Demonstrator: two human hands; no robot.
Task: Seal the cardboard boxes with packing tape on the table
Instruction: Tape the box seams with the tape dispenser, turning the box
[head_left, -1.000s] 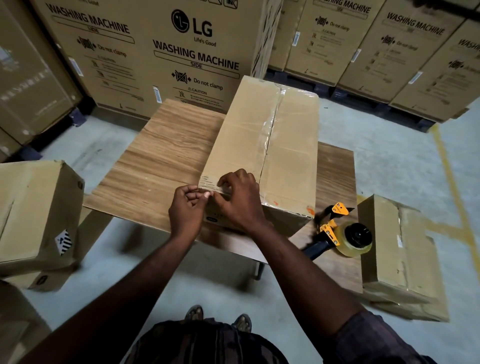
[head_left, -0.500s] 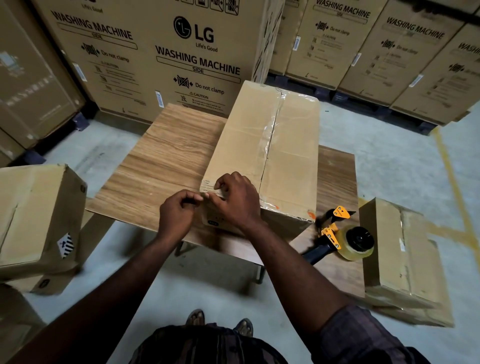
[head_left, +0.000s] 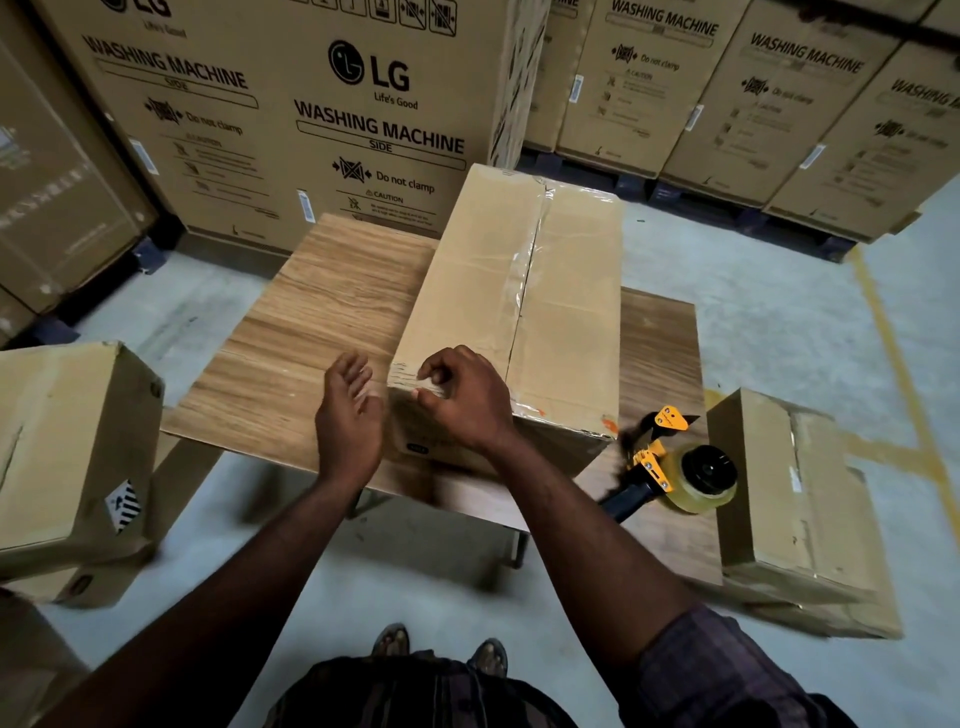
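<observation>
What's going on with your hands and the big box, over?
Left hand open, beside box. Right hand pinching tape at near corner. Tape dispenser idle on table. Nothing blocking.

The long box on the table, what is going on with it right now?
A person is sealing the long cardboard box on the wooden table. The right hand, fingers curled, seems to pinch a tape strip at the box's near left corner. The left hand is open just beside that corner, holding nothing. Clear tape already covers the top centre seam. The tape dispenser lies on the table right of the box, with no hand on it.
</observation>
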